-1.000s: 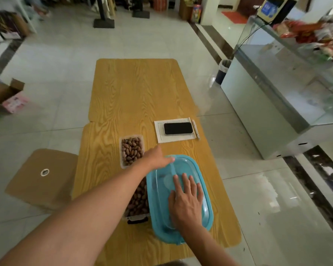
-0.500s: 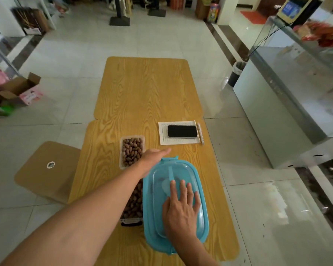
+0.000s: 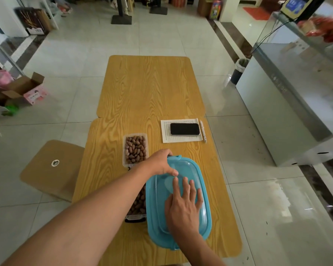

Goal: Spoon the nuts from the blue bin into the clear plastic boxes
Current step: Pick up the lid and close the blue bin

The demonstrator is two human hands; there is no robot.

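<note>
One wooden stool (image 3: 52, 169) stands on the tiled floor to the left of the table (image 3: 150, 89), which is made of two wood-grain tops set end to end. On the near top sit two clear plastic boxes of nuts. The farther clear box (image 3: 135, 149) lies open and full of brown nuts, in plain sight. The nearer clear box (image 3: 137, 205) is half hidden behind the left forearm and touches the left edge of the blue bin; nuts show in it too.

One blue bin (image 3: 178, 200) stands at the near right of the table with its translucent blue lid on. The left hand (image 3: 162, 163) is at the bin's far left corner, its fingers curled over the lid's rim by the latch tab; the fingertips themselves are hidden behind the rim. The right hand (image 3: 185, 204) lies flat on top of the lid, fingers straight and slightly spread, pressing down.

Further right, beyond the bin, one sheet of lined paper (image 3: 166, 134) lies on the table with one black phone (image 3: 184, 129) on it, screen dark. One pen (image 3: 203, 131) lies just beside the paper's right edge.
</note>
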